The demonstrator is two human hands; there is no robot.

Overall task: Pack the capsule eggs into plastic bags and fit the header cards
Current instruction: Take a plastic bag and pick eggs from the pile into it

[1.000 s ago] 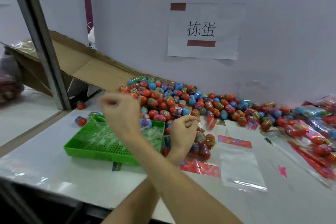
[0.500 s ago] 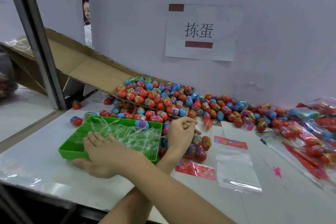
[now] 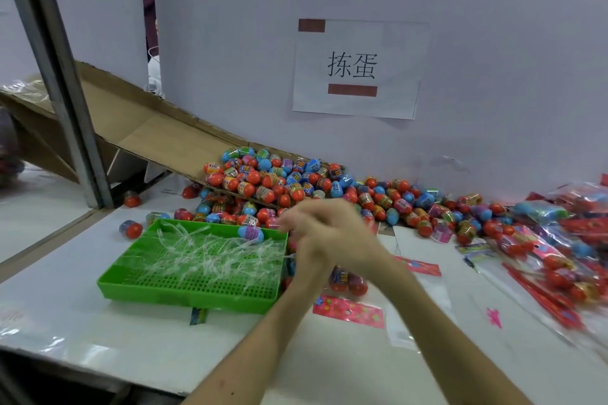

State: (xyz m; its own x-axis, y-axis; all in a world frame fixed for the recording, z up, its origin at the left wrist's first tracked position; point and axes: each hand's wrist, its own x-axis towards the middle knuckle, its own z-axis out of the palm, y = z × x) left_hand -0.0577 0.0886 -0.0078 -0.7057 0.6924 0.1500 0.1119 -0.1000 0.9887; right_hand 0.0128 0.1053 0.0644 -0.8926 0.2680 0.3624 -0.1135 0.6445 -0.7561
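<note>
A big pile of colourful capsule eggs [image 3: 296,187] lies at the foot of the wall. My two hands meet just right of the green tray [image 3: 197,293]. My right hand [image 3: 332,227] lies blurred over my left hand [image 3: 307,260], and its grip is unclear. The left hand, mostly covered, holds the top of a clear bag of eggs [image 3: 348,281] that rests on the table below it. A pink header card [image 3: 348,311] lies in front of that bag and another header card [image 3: 422,268] to its right. An empty plastic bag [image 3: 424,306] lies flat beside them.
The green tray holds clear plastic strips [image 3: 204,250] and one blue egg [image 3: 250,233]. A cardboard chute [image 3: 158,138] slopes down into the pile. A grey metal post [image 3: 62,92] stands at the left. Packed bags [image 3: 543,256] are heaped at the right.
My right arm was crossed over the left, reaching to the tray's near left side. It has swung back right and now covers the left hand. The left hand stayed at the bag.
</note>
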